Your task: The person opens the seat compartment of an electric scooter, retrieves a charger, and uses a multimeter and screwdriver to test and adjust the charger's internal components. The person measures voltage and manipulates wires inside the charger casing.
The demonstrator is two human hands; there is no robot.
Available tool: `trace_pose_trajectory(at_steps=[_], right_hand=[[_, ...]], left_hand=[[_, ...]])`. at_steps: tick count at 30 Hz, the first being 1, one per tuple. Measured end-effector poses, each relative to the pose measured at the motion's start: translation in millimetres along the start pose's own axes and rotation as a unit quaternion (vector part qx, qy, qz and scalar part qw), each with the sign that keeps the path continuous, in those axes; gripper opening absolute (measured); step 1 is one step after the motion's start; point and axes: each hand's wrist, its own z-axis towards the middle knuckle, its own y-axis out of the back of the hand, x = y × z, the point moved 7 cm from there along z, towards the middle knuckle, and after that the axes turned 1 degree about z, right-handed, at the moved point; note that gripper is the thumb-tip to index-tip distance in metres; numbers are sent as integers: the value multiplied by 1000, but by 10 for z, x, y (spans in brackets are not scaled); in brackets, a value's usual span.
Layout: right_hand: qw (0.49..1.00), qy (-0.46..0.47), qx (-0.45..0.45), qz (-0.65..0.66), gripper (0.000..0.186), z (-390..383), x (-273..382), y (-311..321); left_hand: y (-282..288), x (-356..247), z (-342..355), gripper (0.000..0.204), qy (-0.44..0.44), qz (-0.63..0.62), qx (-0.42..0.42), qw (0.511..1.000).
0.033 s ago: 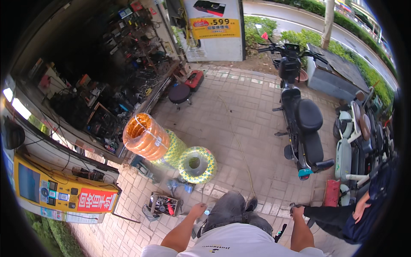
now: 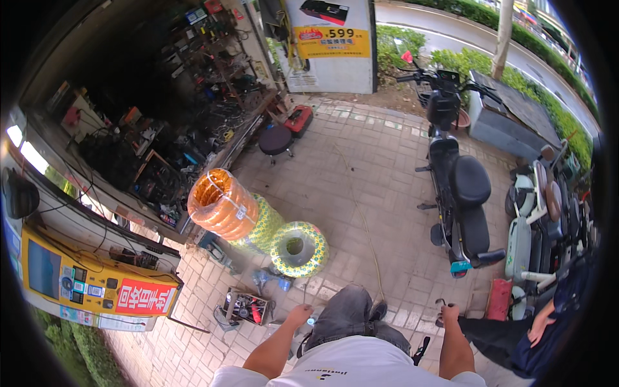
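Note:
My left hand [image 2: 298, 315] is closed around a thin rod that points up, near a small light-blue round object [image 2: 311, 322]. My right hand [image 2: 449, 312] grips a small dark hooked piece [image 2: 441, 303], too small to identify. Between my arms are my grey-clad legs [image 2: 342, 311] and white shirt. Left of my left hand, a crate of tools [image 2: 247, 304] sits on the paving. Farther forward lie a blue tool or machine part [image 2: 274, 282] and a patterned wrapped coil [image 2: 299, 248], beside stacked orange and yellow-green coils [image 2: 224, 205].
A black electric scooter [image 2: 461, 206] stands ahead right, near parked scooters [image 2: 519, 248]. Another person [image 2: 545, 326] is at far right. Left are a yellow kiosk [image 2: 84, 277] and cluttered shop [image 2: 155, 135]. A hose [image 2: 364, 226] crosses the paving near a stool [image 2: 275, 138] and red case [image 2: 298, 121].
The view has shifted slightly. My right hand is a little higher, with the dark hooked piece showing more clearly above it. The other person at right has shifted slightly.

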Motion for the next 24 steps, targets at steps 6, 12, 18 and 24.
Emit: trace_pose_trajectory(at_steps=[6,12,18,24], right_hand=[[975,66,179,110,26,28,2522,-1912],[862,77,493,86,26,-1284,4154,-4048],[751,314,529,-240,33,-1824,5248,-5314],[682,410,516,-318,33,-1608,6179,-6593]], left_hand=[[576,-979,678,41,4,-253,-83,964],[1209,-2220,1820,33,61,-665,37,744],[2848,-2896,2790,27,-111,-675,-84,724],[3946,-2842,3375,44,-70,-462,-233,853]])
